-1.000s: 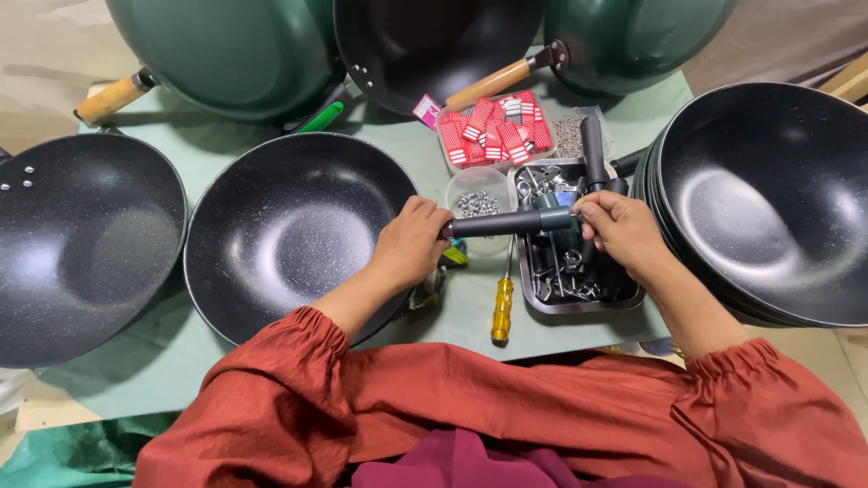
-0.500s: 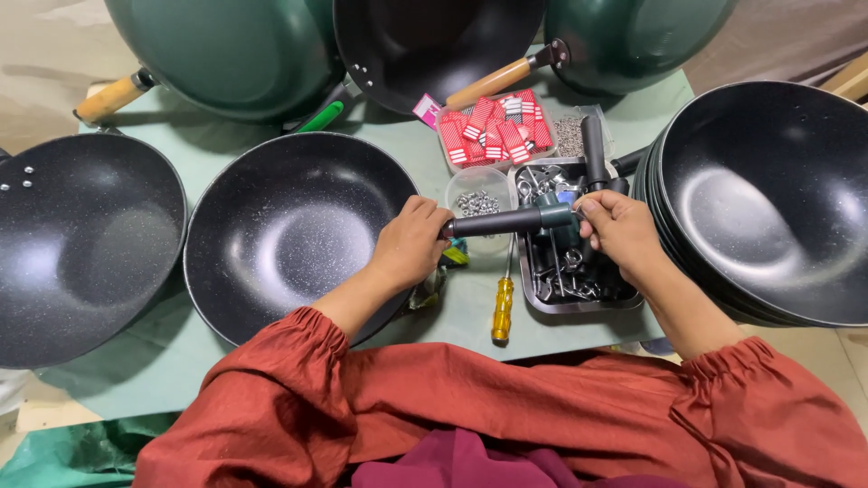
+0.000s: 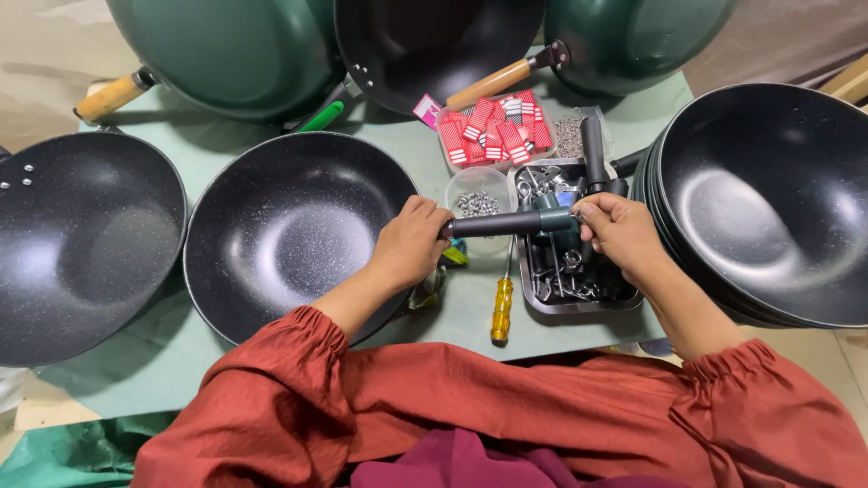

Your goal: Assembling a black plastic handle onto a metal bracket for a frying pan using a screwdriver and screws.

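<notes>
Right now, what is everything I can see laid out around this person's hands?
dark handle: one, black with a green end, held level between both hands
centre wok: one, black speckled, before the left hand
left wok: one, black speckled, far left
stacked woks: several, black, at right
rear woks: three, green outside, along the back, two with wooden handles
metal tray: one, silver, holds screws and fittings, under the right hand
clear cup: one, holds small nuts, beside the tray
red tags: a boxful, red and white, behind the cup
screwdriver: one, yellow handle, on the green table
left hand: grips the handle's black end
right hand: grips its green end
</notes>
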